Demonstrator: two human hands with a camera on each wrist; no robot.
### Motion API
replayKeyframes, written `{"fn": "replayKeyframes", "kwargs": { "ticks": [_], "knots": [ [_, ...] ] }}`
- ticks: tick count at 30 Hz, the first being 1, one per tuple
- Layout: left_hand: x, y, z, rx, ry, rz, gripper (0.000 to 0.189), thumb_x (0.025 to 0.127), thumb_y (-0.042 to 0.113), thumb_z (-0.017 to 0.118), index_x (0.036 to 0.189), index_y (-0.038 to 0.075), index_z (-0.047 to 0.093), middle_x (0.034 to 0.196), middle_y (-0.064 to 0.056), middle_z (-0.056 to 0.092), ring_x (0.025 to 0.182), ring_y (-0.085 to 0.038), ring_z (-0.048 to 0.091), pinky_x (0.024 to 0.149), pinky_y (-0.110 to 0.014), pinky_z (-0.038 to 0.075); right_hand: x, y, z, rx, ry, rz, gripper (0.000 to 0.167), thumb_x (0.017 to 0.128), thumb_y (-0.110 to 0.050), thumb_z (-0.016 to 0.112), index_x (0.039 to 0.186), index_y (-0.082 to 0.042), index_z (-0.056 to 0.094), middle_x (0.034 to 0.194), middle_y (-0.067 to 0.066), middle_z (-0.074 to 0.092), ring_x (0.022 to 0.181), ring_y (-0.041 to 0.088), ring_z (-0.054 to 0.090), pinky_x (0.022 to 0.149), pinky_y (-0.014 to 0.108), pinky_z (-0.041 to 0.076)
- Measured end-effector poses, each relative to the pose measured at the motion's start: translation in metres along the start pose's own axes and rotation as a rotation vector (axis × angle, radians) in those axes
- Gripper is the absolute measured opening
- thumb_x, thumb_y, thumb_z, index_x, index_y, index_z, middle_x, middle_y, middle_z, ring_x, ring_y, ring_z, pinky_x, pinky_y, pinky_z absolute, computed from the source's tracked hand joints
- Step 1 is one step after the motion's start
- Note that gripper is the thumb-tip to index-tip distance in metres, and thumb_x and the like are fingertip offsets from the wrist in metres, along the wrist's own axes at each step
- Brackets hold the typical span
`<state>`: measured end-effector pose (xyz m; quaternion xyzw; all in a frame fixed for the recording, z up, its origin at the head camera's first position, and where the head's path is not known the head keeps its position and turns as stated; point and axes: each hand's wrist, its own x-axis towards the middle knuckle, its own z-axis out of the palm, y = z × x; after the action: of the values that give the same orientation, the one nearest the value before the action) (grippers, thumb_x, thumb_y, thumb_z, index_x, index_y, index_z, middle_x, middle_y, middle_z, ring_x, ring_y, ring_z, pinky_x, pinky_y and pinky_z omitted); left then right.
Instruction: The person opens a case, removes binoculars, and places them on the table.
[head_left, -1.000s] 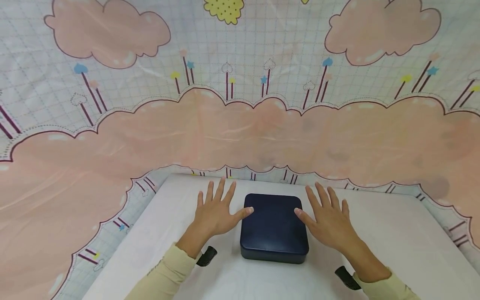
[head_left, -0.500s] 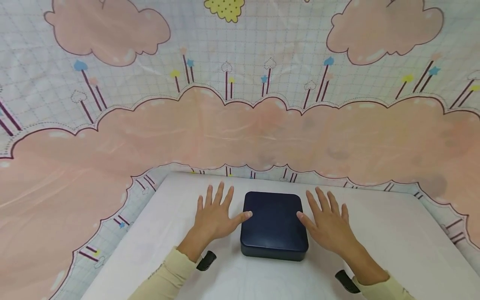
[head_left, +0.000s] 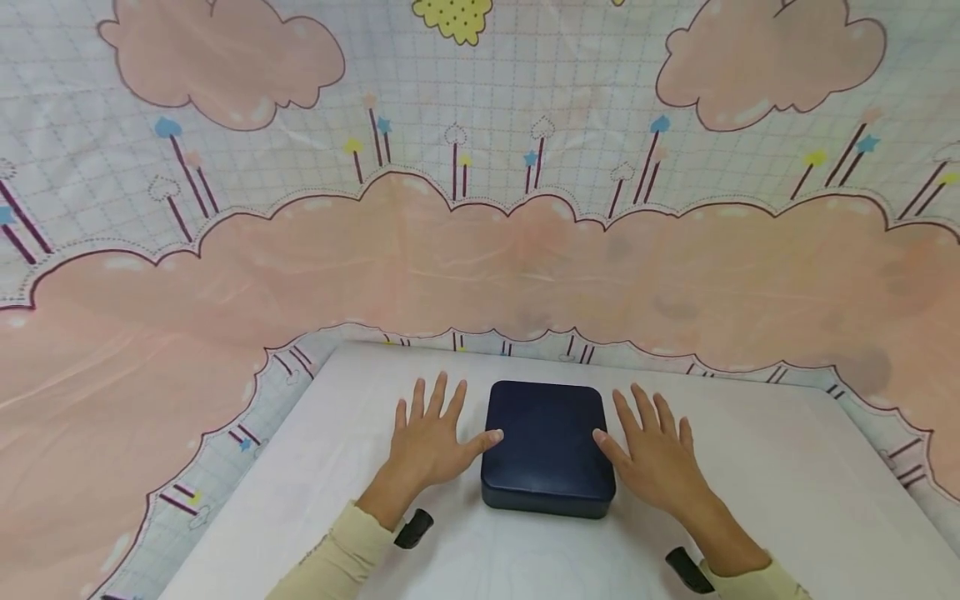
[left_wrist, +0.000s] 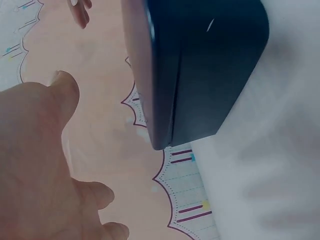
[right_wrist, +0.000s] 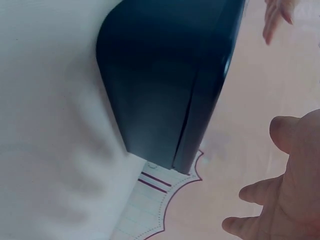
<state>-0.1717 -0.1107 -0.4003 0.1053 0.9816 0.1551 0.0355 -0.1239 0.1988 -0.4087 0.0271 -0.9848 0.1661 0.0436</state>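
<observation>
Flanking stage: left hand (head_left: 429, 437) and right hand (head_left: 654, 454) flat, fingers spread, holding nothing, dark blue box (head_left: 546, 446) between thumb tips on white table (head_left: 787, 492); next likely needs gripping both sides.

Bright, even light with soft shadows; head view bows at edges, wrist views blurred.

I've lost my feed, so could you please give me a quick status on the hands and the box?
Left hand open, flat beside box. Right hand open, flat on the other side. Dark blue box lid on, on white table. Nothing in the way.
</observation>
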Motion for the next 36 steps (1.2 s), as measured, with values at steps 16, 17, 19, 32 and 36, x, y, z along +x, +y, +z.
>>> {"fn": "replayKeyframes", "kwargs": {
  "ticks": [16, 17, 19, 32, 36],
  "knots": [
    [-0.003, -0.004, 0.011, -0.028, 0.009, -0.009, 0.101, 0.092, 0.079, 0.051, 0.167, 0.017, 0.025, 0.177, -0.014, 0.010, 0.164, -0.044, 0.001, 0.129, -0.069, 0.007, -0.001, 0.003, 0.011, 0.022, -0.024, 0.010, 0.079, 0.107, -0.059, 0.043, 0.164, -0.008, 0.030, 0.171, 0.026, 0.020, 0.155, 0.058, 0.015, 0.116, 0.085, 0.013],
    [-0.003, -0.005, 0.011, -0.030, 0.008, -0.012, 0.101, 0.093, 0.079, 0.051, 0.167, 0.016, 0.025, 0.177, -0.014, 0.010, 0.164, -0.044, 0.001, 0.130, -0.068, 0.007, -0.001, 0.003, 0.012, 0.022, -0.026, 0.011, 0.078, 0.107, -0.059, 0.043, 0.164, -0.007, 0.030, 0.171, 0.027, 0.021, 0.155, 0.058, 0.016, 0.116, 0.085, 0.014],
    [-0.003, -0.007, 0.013, -0.031, 0.013, -0.016, 0.101, 0.093, 0.078, 0.052, 0.167, 0.016, 0.025, 0.177, -0.014, 0.011, 0.164, -0.044, 0.002, 0.129, -0.069, 0.008, -0.001, 0.002, 0.014, 0.036, -0.036, 0.014, 0.078, 0.107, -0.058, 0.043, 0.164, -0.006, 0.030, 0.170, 0.028, 0.022, 0.154, 0.059, 0.018, 0.115, 0.086, 0.017],
    [0.002, -0.015, 0.023, -0.212, -0.032, 0.017, 0.096, 0.096, 0.073, 0.053, 0.165, 0.012, 0.029, 0.174, -0.019, 0.019, 0.161, -0.052, 0.008, 0.127, -0.071, 0.017, 0.002, -0.001, 0.015, 0.294, -0.214, 0.077, 0.085, 0.108, -0.059, 0.039, 0.165, 0.000, 0.017, 0.170, 0.034, 0.011, 0.154, 0.063, 0.013, 0.118, 0.081, 0.019],
    [0.003, -0.017, 0.024, -0.334, -0.084, 0.004, 0.097, 0.095, 0.072, 0.056, 0.166, 0.012, 0.028, 0.174, -0.019, 0.020, 0.161, -0.051, 0.006, 0.124, -0.074, 0.019, 0.002, -0.003, 0.014, 0.414, -0.274, 0.130, 0.086, 0.108, -0.057, 0.041, 0.166, -0.001, 0.014, 0.171, 0.033, 0.010, 0.156, 0.059, 0.011, 0.121, 0.078, 0.017]
  ]
}}
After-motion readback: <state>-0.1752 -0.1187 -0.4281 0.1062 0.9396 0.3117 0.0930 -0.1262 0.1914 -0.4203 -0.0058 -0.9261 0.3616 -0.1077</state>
